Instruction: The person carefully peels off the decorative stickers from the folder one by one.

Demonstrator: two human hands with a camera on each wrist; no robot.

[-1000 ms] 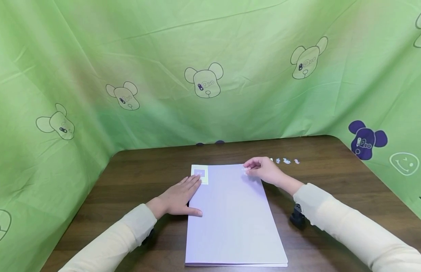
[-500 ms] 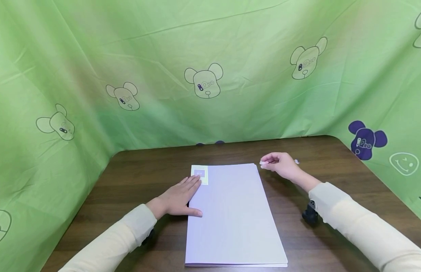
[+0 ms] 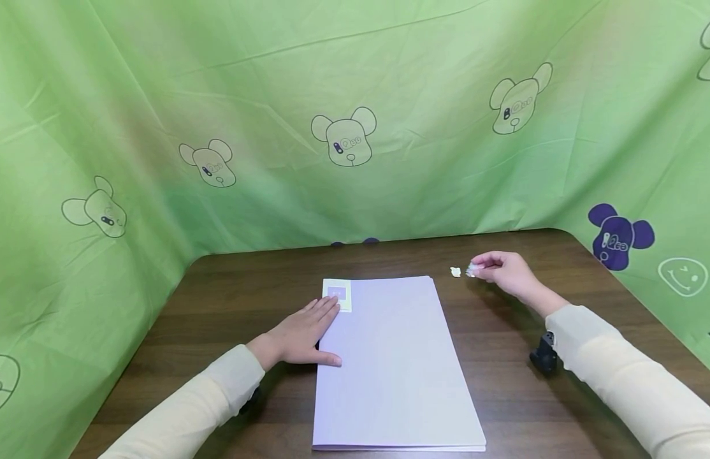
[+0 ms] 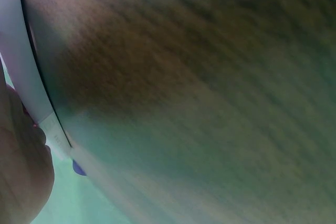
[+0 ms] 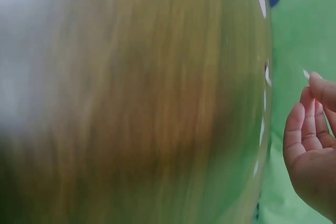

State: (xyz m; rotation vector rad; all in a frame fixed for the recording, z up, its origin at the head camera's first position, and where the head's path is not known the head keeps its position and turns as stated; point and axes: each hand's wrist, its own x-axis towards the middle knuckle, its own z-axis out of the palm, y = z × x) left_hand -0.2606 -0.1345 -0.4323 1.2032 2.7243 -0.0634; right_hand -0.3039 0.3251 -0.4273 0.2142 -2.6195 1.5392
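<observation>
A large pale lilac folder lies flat on the wooden table, with a white-edged label in its upper left corner. My left hand rests with straight fingers on the folder's left edge, fingertips at the label, thumb apart. Right of the folder's far end, my right hand pinches a small whitish piece between thumb and finger; its kind is too small to tell. Left of those fingertips, a small white cut-out lies on the table. Whatever lies under the right hand is hidden.
The brown wooden table reaches back to a green curtain printed with mouse-like heads. A black wrist camera hangs under the right sleeve.
My right hand has moved right, from the folder's upper right corner to over the row of small cut-outs, still pinching a piece. The left hand has stayed still.
</observation>
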